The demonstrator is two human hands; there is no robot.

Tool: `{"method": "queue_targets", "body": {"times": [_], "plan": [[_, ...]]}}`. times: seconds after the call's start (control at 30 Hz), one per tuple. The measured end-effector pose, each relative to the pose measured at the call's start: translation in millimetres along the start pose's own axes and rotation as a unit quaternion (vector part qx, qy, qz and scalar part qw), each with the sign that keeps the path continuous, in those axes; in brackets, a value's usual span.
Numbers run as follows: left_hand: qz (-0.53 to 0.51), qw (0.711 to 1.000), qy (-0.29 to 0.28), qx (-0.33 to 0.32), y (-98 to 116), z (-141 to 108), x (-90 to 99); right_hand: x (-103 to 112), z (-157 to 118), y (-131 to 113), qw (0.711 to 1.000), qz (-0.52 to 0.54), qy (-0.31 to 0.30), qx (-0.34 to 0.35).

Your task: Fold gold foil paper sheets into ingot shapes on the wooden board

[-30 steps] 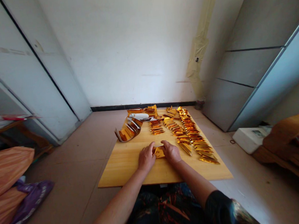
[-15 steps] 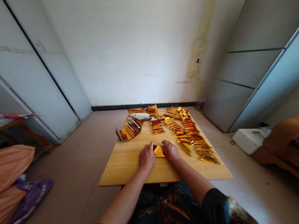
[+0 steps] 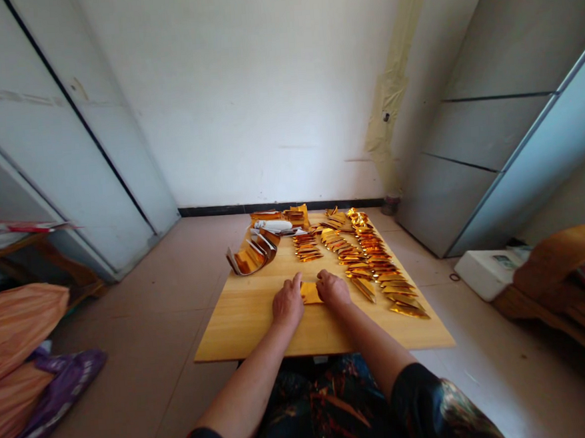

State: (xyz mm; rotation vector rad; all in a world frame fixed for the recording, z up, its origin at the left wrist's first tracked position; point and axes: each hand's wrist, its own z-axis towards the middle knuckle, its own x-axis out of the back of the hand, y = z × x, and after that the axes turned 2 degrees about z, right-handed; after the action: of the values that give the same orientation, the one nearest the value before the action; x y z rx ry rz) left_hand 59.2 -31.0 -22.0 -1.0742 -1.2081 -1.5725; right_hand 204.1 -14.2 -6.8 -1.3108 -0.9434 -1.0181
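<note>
My left hand [image 3: 288, 304] and my right hand [image 3: 333, 289] rest side by side near the middle of a pale wooden board [image 3: 245, 332]. Between them lies a folded piece of gold foil paper [image 3: 310, 293], its edges pinched by the fingers of both hands. Beyond my right hand, several folded gold foil pieces [image 3: 373, 263] stand in long rows. A curved stack of gold foil strips [image 3: 252, 260] lies at the board's far left, behind a white roll [image 3: 273, 226].
The board sits low over a tiled floor [image 3: 152, 289], with a white wall behind it. White cabinets [image 3: 487, 132] flank the right side, and orange bags [image 3: 10, 339] and a purple bag [image 3: 58, 389] lie to the left. A white box [image 3: 491, 272] stands at right.
The foil piece between my hands has gone from a pointed triangular shape to a squarer fold. My hands have drawn slightly closer around it.
</note>
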Motion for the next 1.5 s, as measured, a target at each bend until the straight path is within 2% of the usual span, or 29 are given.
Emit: {"method": "queue_targets", "body": {"times": [0.33, 0.7, 1.5], "plan": [[0.018, 1.000, -0.018, 0.005, 2, 1, 1.9, 9, 2, -4, 1.000, -0.004, -0.022, -0.010], [0.037, 0.996, -0.054, 0.062, 7, 11, 9.4, 12, 9, -8, 0.997, -0.039, -0.057, -0.023], [0.040, 0.994, -0.071, 0.067, 10, 15, 12.3, -3, 15, -8, 0.996, -0.073, -0.051, -0.026]]}}
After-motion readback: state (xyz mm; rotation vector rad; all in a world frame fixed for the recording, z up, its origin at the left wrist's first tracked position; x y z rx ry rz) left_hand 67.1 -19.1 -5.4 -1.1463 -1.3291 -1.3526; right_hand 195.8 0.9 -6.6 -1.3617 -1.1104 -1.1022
